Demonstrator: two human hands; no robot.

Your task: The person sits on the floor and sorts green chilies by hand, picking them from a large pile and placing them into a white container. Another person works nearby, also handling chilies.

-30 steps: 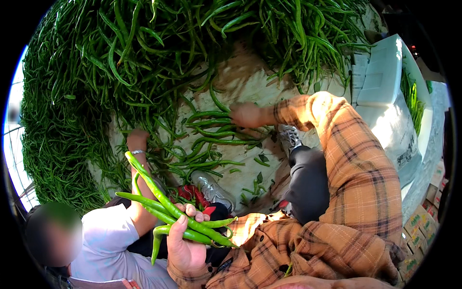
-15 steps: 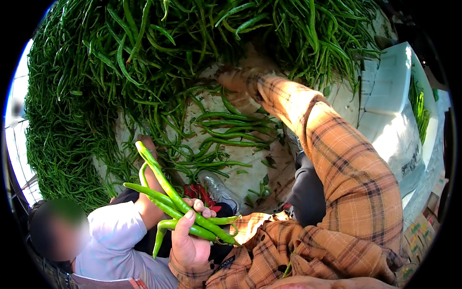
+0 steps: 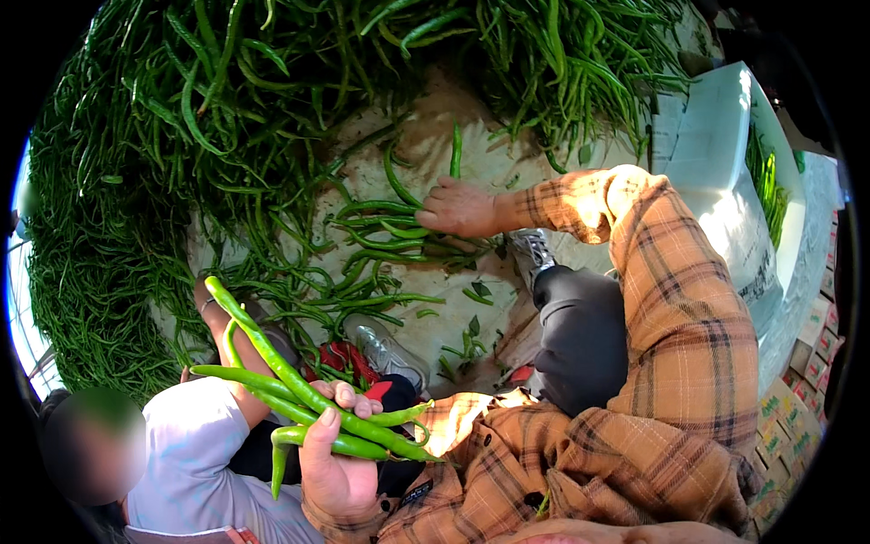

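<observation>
Green peppers [image 3: 272, 357], at least four, fill the left hand [image 3: 337, 471].

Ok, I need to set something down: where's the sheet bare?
Barest is the sheet between the upper pepper pile and the right sleeve. A littered patch lies between the silver shoes. Crowded: the heaped left, and loose peppers by the right hand.

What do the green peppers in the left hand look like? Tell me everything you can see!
The green peppers are long, thin, smooth-looking and shiny. They make a loose bunch, gripped in the left hand with the thumb pressed across them. They fan out toward the picture's left: the longest points up and left, while the lowest bends sharply downward. Thin, curving stems poke out on the right.
</observation>
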